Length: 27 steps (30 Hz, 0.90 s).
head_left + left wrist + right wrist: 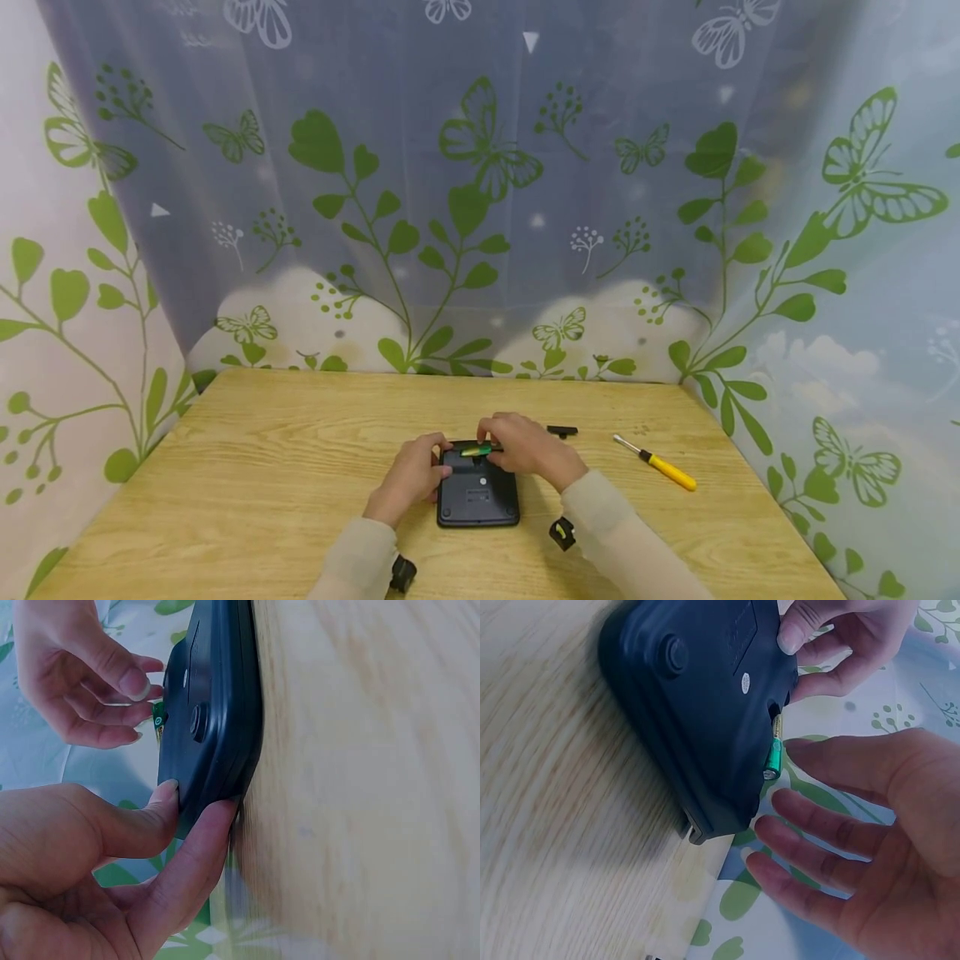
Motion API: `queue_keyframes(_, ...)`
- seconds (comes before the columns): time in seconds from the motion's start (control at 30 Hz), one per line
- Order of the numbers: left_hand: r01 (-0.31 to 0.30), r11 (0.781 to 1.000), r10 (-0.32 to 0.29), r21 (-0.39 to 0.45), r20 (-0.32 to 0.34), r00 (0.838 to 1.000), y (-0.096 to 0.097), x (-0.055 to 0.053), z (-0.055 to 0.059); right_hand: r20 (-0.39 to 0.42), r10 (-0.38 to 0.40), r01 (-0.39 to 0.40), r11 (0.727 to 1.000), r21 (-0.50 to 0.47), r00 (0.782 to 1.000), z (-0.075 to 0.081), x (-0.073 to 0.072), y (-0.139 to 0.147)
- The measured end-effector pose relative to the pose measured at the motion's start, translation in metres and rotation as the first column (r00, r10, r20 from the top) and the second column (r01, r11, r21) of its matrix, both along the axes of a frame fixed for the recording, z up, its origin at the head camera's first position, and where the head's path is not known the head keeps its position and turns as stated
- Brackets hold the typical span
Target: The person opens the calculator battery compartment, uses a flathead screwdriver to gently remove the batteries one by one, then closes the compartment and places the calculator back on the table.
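A dark calculator lies face down on the table, its back with round feet and a label upward. My left hand grips its left edge between thumb and fingers, as the left wrist view shows close up. In the compartment near the far end sits a green and gold battery, one end tilted up out of the recess. Over the calculator's far right corner is my right hand, fingers loosely extended. Its thumb tip is right at the battery in the right wrist view, and nothing is gripped.
A small black cover lies on the table just beyond my right hand. Farther right is a screwdriver with a yellow handle, its metal tip pointing away to the left. A patterned curtain hangs behind the wooden table.
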State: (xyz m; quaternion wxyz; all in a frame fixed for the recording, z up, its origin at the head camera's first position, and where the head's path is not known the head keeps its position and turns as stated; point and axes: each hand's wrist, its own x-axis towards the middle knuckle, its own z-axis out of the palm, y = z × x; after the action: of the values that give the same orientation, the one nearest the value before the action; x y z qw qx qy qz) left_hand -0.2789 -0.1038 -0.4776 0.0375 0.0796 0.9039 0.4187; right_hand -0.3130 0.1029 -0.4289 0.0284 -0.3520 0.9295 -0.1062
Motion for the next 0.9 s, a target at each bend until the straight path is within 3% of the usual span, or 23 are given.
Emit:
queue_keyframes(0.43,-0.018,1.000,0.017,0.008,0.037,0.999,0.0009,-0.0008,-0.0001,-0.006,-0.017,0.018,0.998,0.056,1.000,-0.0060,-0.0043,-0.0042)
queue_keyframes(0.9,-0.015,1.000,0.015,0.003,0.024,1.000,0.0012,0.0015,0.0028,-0.027,-0.015,0.017,0.997,0.077,1.000,-0.0095,-0.0066,-0.0088)
